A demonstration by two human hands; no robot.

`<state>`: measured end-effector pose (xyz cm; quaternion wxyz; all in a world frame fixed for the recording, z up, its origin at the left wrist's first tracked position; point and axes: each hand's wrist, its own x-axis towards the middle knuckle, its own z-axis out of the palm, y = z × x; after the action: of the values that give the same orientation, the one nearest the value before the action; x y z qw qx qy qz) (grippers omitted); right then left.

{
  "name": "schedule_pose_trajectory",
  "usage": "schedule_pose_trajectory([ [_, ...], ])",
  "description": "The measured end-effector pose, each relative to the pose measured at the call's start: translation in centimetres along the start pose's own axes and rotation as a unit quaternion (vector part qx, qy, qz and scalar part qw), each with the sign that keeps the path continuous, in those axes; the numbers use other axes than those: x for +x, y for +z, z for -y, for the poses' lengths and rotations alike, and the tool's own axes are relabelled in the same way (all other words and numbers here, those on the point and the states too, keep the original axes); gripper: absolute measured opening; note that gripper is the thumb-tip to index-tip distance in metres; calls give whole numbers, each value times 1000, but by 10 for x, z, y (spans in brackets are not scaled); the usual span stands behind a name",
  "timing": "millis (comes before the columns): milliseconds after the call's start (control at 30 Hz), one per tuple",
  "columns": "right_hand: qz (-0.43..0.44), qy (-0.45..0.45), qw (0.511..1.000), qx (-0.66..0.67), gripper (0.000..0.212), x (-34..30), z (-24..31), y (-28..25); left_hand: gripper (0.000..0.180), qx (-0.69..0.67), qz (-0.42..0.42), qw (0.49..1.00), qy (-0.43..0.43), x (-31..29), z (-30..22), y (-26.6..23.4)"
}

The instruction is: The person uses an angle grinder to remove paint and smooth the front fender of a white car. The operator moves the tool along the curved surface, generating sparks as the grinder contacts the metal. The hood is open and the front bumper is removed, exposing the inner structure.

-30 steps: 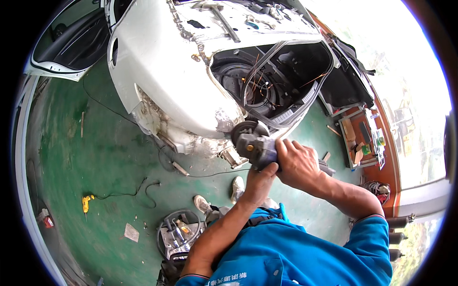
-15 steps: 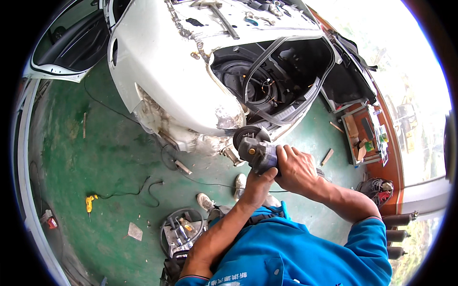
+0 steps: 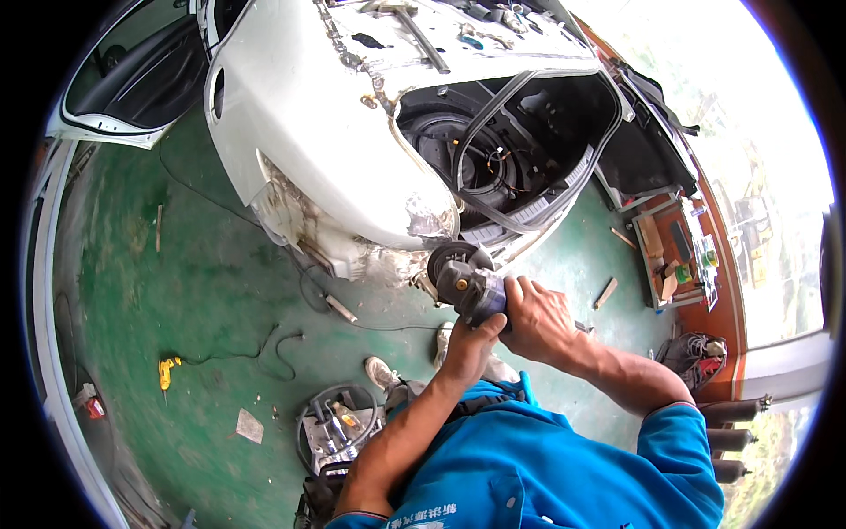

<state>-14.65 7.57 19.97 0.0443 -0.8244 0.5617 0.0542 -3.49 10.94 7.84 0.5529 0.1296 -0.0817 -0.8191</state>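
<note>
An angle grinder (image 3: 476, 293) with a dark disc (image 3: 448, 259) is held in front of me by both hands. My left hand (image 3: 473, 342) closes on its body from the near left side, thumb along the casing. My right hand (image 3: 539, 319) wraps round the body from the right. Just beyond the disc is the rear corner of a white car body (image 3: 344, 185), with a rough bare patch (image 3: 429, 217) near the open trunk (image 3: 480, 145). Whether the disc touches the metal I cannot tell.
A hammer (image 3: 425, 42) and other tools lie on the car's rear deck. On the green floor are a yellow drill (image 3: 166, 374), cables and a wood piece (image 3: 341, 309). A tool tray (image 3: 310, 432) stands by my left leg, a wooden cart (image 3: 654, 256) at right.
The grinder and both hands have shifted slightly left and down in view. The car appears a little further right, as the view has moved slightly. Both hands keep their grip.
</note>
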Motion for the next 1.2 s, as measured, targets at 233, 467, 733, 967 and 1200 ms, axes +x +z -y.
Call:
schedule_pose_trajectory([
  [233,-53,37,994,92,43,-2,10,25,56,155,-15,988,-6,-7,-25,-13],
  [467,-100,35,979,175,47,0,15,67,57,254,-45,966,9,-15,-38,-20],
  [733,-142,54,942,299,51,3,20,111,56,342,-61,937,45,-15,-40,-21],
  [967,-175,58,920,346,59,0,15,141,53,399,-71,913,40,-11,-35,-19],
  [1200,-192,82,890,405,61,-2,15,147,80,488,-109,865,26,-7,-28,-33],
])
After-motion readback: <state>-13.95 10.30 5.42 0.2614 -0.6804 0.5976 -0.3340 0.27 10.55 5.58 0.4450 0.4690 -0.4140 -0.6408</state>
